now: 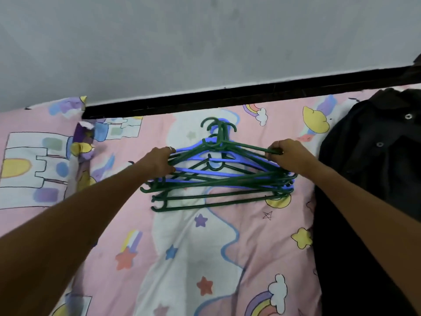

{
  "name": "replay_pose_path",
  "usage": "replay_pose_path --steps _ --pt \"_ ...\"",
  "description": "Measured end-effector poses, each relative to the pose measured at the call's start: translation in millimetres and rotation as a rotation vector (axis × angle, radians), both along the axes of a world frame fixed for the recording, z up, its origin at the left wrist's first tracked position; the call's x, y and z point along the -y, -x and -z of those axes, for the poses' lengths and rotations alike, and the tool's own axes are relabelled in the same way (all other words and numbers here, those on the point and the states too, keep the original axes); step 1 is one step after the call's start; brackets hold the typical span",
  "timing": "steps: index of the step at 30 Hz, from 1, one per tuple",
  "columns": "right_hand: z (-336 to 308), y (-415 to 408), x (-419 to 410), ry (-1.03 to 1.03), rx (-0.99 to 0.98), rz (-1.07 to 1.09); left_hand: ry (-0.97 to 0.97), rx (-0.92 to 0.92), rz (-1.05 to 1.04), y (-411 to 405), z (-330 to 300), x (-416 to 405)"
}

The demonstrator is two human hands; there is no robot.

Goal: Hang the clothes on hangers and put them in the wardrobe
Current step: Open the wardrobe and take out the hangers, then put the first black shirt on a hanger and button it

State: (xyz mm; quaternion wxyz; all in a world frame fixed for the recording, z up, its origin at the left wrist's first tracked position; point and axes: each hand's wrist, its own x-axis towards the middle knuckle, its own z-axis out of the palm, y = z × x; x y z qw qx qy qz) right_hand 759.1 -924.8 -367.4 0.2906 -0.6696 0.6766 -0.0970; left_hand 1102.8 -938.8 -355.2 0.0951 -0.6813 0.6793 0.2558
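A pale grey wall (205, 42) fills the far half of the view, and a black strip (227, 96) runs along its foot where it meets the bed. The bed (182, 247) carries a pink sheet printed with stars, rainbows and clouds, spread from the near edge to that strip. A pillow (34, 160) in the same kind of print lies at the far left. Dark clothes (373, 160) are heaped along the right side of the bed (two round buttons show on the upper part), just beside the hangers' right ends.

The pile of hangers (218, 176), green and blue plastic, lies flat in the middle of the bed, their long bars running left to right and their hooks pointing far, toward the wall. They are stacked unevenly, with the bars fanned out nearer the person.

Both forearms reach in from the near corners. The left hand (160, 161) grips the left shoulder ends of the pile, fingers curled around several bars, a ring on one finger. The right hand (286, 153) pinches the right arm of a green hanger at the top of the stack.
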Motion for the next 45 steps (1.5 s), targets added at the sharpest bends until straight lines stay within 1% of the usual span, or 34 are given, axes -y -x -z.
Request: replay_pose_path --steps 3,5,7,9,11,13,17,20,22,24,26,31,33,35,37,39,43,45 --pt "21.9 6.0 -9.5 0.057 0.062 0.083 0.135 -0.024 -0.058 13.6 11.1 -15.1" --pt "34.3 8.4 -27.1 0.203 0.032 0.126 0.308 0.043 -0.029 29.8 20.7 -37.3" --pt "49.6 6.1 -57.4 0.372 -0.034 0.177 0.525 0.159 0.119 49.4 33.5 -71.4" --pt "63.9 0.8 -91.1 0.454 -0.049 0.245 0.620 0.161 0.365 70.3 48.8 -105.5" --pt "78.7 -3.2 -116.9 0.441 -0.031 0.237 0.632 0.143 0.604 91.3 64.9 -127.2" --pt "90.9 -1.1 -133.5 0.404 -0.015 0.181 0.640 0.151 0.698 120.3 76.9 -138.6" --pt "94.1 -6.8 -150.5 0.370 0.073 0.131 0.553 0.113 0.670 170.4 95.6 -155.1" --pt "106.5 -5.3 -168.0 0.266 0.054 0.164 0.517 0.176 0.597 197.7 108.6 -158.7" --pt "117.6 3.0 -180.6 0.186 0.134 0.191 0.484 0.205 0.569 207.5 109.5 -158.4" --pt "123.8 10.3 -188.9 0.143 0.189 0.215 0.458 0.232 0.592 212.9 111.8 -159.7" --pt "124.1 4.9 -190.9 0.127 0.179 0.193 0.476 0.224 0.597 207.3 116.5 -164.6" --pt "137.3 0.4 -189.0 0.134 0.149 0.256 0.557 0.144 0.618 203.9 141.6 -165.9" --pt "146.2 0.8 -192.5 0.158 0.160 0.248 0.602 0.124 0.634 202.5 155.6 -165.0" --pt "151.9 -0.5 -193.2 0.140 0.186 0.221 0.641 0.104 0.638 199.8 170.5 -163.8" --pt "156.7 -3.2 -192.4 0.173 0.137 0.246 0.688 0.059 0.617 198.3 180.5 -163.0" --pt "160.8 -3.3 -190.0 0.157 0.096 0.260 0.703 0.032 0.597 201.9 187.3 -161.0" --pt "155.4 3.6 -187.1 0.233 -0.052 0.279 0.646 -0.018 0.617 209.2 184.6 -155.9" --pt "146.7 -4.4 -193.6 0.217 -0.099 0.307 0.621 -0.048 0.636 205.5 184.9 -157.4"
